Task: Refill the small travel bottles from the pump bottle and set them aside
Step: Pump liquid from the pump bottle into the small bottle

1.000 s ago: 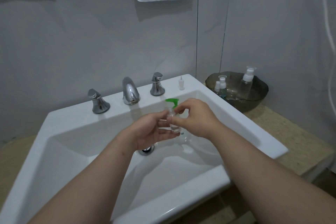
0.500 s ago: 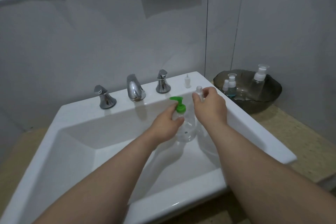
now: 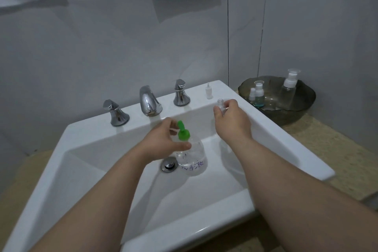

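Head view: we see a white sink point(image 3: 286, 139), a faucet point(image 3: 148, 101), a white cap point(image 3: 209, 93) on the back rim, and a dark bowl point(image 3: 306, 98) holding spare bottles point(image 3: 258, 95) at right. Our left hand point(image 3: 161, 141) curls round the neck of the pump bottle point(image 3: 192, 157), upright in the basin beside the drain point(image 3: 169, 164). Our right hand point(image 3: 233, 122) pinches the uncapped travel bottle point(image 3: 220, 104) at the rim.

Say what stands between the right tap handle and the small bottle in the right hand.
Head view: a small white nozzle cap stands upright on the sink rim between the tap handle and the small bottle.
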Demonstrator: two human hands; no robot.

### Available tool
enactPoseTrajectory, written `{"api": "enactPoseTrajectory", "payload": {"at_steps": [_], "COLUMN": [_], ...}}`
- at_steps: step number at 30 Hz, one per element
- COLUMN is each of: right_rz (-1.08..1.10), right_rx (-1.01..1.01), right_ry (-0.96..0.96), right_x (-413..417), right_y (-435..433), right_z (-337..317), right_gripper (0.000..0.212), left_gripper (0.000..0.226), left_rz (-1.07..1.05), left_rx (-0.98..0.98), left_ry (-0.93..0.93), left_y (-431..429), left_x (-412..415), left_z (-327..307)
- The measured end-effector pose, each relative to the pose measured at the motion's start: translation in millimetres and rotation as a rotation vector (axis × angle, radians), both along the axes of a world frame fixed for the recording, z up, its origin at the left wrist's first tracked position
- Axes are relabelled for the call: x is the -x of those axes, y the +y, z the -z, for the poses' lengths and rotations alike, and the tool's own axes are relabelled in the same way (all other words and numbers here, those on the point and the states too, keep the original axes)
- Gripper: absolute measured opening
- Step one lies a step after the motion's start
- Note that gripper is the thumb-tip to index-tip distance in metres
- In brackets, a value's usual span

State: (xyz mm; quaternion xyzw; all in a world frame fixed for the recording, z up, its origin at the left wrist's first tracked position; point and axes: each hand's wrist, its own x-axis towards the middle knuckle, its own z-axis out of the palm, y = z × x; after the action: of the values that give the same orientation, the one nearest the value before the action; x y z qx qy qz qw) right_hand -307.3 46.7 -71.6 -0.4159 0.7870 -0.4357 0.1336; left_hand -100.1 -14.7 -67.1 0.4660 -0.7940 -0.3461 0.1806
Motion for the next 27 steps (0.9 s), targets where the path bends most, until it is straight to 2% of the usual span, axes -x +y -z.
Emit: {"api": "enactPoseTrajectory", "payload": {"at_steps": [2,3,5,7,10,14,15,20,24,26,27], "right_rz": [-0.059,-0.086,-0.124,-0.143,-0.152,-0.168,-0.178,-0.255,-0.392,-0.462,-0.481], "right_rx": [-0.021,-0.031,-0.054,-0.08,-0.159,-0.246,-0.268,-0.352,-0.458,-0.487,-0.489], "right_ry": [-0.05,-0.074,-0.118,-0.153,-0.135,-0.087,-0.074,-0.081,-0.128,-0.144,-0.146], "right_x": [-1,-2,-2,-3,-2,0,0,-2,-7,-11,-11], "right_y": [-1,-2,-3,-4,-4,-2,-2,-5,0,1,1], "right_z": [3,4,7,10,13,15,16,22,24,26,26], "right_gripper": [0.035,0.032,0.028,0.029,0.032,0.037,0.04,0.039,0.029,0.026,0.026], "left_gripper": [0.056,0.049,0.033,0.029,0.016,0.021,0.022,0.031,0.036,0.034,0.033], "left_rz": [0.067,0.11,0.168,0.19,0.197,0.17,0.169,0.091,0.094,0.084,0.075], "left_rx": [-0.171,-0.168,-0.02,0.086,0.079,-0.123,-0.103,0.074,0.263,0.259,0.21], "left_ry": [0.163,0.185,0.123,0.022,-0.014,0.094,0.086,-0.138,-0.495,-0.579,-0.55], "left_y": [0,1,1,3,2,11,12,8,4,4,3], "left_x": [-4,-4,1,3,7,13,16,16,6,1,-1], "left_z": [0,-1,0,-1,2,10,13,0,-14,-13,-10]}}
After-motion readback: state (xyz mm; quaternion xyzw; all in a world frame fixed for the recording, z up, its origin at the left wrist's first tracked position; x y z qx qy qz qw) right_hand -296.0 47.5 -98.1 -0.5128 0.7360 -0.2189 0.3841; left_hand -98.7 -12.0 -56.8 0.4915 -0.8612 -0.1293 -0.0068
